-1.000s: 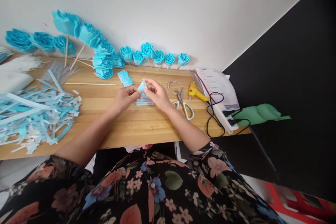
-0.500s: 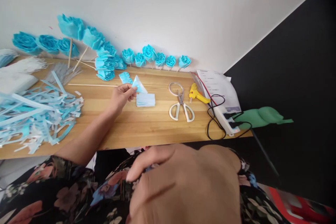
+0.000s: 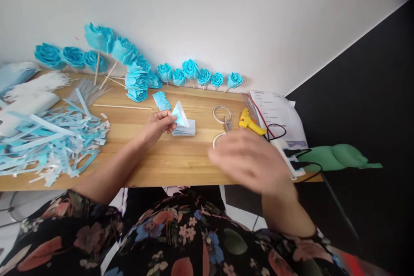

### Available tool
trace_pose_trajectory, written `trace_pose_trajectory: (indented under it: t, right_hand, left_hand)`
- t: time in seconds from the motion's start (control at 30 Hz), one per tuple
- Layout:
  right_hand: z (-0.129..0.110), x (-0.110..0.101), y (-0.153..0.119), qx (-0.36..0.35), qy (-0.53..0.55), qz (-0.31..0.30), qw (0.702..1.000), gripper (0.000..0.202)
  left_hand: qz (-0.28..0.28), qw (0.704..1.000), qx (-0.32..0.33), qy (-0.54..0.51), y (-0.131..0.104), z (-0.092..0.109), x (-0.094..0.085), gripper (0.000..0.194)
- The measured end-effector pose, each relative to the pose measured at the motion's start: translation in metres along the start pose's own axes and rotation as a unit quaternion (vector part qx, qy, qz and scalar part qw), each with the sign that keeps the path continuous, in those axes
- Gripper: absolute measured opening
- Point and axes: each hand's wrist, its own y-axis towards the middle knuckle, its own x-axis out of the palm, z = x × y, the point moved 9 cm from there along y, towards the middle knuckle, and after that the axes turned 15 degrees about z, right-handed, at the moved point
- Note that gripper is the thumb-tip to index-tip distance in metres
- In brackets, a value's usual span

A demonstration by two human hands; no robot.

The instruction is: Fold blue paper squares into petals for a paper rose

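My left hand (image 3: 160, 125) pinches a small folded blue and white triangle (image 3: 180, 115), held just above a stack of pale blue rectangles (image 3: 187, 128). A crinkled blue piece (image 3: 161, 101) lies behind that hand. Blurred by motion, my right hand (image 3: 249, 159) hovers over the table's front right part and hides the handles of the white-handled scissors (image 3: 227, 125); its fingers are too smeared to read. A roll ring (image 3: 222, 114) lies behind the scissors, and a yellow glue gun (image 3: 250, 121) is right of them.
Blue crepe flowers (image 3: 190, 70) on sticks line the wall. Cut strips (image 3: 61, 133) heap up at left beside white bundles (image 3: 32, 105). One thin stick (image 3: 123, 106) lies on the wooden table (image 3: 155, 168). At right are papers (image 3: 278, 114), a power strip (image 3: 287, 159) and a green object (image 3: 339, 156).
My right hand has moved from close below the camera, over my lap, forward above the table by the scissors. My left hand still holds the triangle. The view has shifted slightly.
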Motion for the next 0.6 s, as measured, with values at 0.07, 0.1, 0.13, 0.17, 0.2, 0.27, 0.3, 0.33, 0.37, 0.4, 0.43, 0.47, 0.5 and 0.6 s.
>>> trace_pose_trajectory:
  t: [0.07,0.1,0.13,0.17,0.2,0.27,0.3,0.33,0.37,0.4,0.43,0.47,0.5,0.6]
  right_hand:
    - [0.049,0.016,0.005,0.013,-0.023,0.076,0.997,0.036]
    - [0.069,0.029,0.004,0.019,-0.033,0.085,0.996,0.035]
    - [0.086,0.045,0.002,0.026,-0.040,0.074,0.996,0.034]
    - [0.096,0.059,-0.001,0.029,-0.040,0.065,0.997,0.033]
    - [0.102,0.071,-0.004,0.026,-0.031,0.059,0.997,0.033]
    - [0.106,0.087,-0.007,0.032,-0.007,0.054,0.998,0.031]
    - [0.105,0.092,-0.007,0.034,0.002,0.054,0.998,0.030]
    - [0.104,0.096,-0.007,0.037,0.009,0.054,0.998,0.028]
    - [0.102,0.099,-0.006,0.037,0.015,0.055,0.998,0.027]
    - [0.102,0.102,-0.004,0.036,0.021,0.055,0.998,0.027]
    - [0.101,0.104,-0.002,0.034,0.028,0.053,0.998,0.026]
    - [0.102,0.107,-0.001,0.031,0.036,0.051,0.998,0.025]
    - [0.103,0.109,0.001,0.029,0.043,0.048,0.998,0.023]
    - [0.107,0.113,0.003,0.037,0.066,0.039,0.996,0.015]
  left_hand:
    - [-0.022,1.000,-0.015,-0.002,-0.005,-0.001,0.006,0.036]
    - [-0.034,0.999,-0.020,-0.001,-0.008,-0.001,0.009,0.036]
    - [-0.046,0.999,-0.023,-0.002,-0.010,-0.001,0.012,0.035]
    - [-0.056,0.998,-0.025,-0.003,-0.011,-0.002,0.014,0.034]
    - [-0.064,0.998,-0.026,-0.005,-0.012,-0.002,0.016,0.033]
    - [-0.073,0.997,-0.026,-0.010,-0.013,-0.003,0.018,0.032]
    - [-0.075,0.997,-0.024,-0.011,-0.013,-0.004,0.018,0.031]
    - [-0.076,0.997,-0.023,-0.011,-0.013,-0.004,0.018,0.030]
    - [-0.075,0.997,-0.020,-0.011,-0.013,-0.004,0.018,0.029]
    - [-0.073,0.997,-0.018,-0.010,-0.012,-0.005,0.017,0.029]
    - [-0.071,0.997,-0.015,-0.008,-0.011,-0.005,0.017,0.028]
    - [-0.069,0.998,-0.012,-0.005,-0.010,-0.005,0.016,0.028]
    - [-0.066,0.998,-0.008,-0.001,-0.009,-0.005,0.015,0.028]
    - [-0.057,0.998,0.007,0.015,-0.006,-0.006,0.012,0.027]
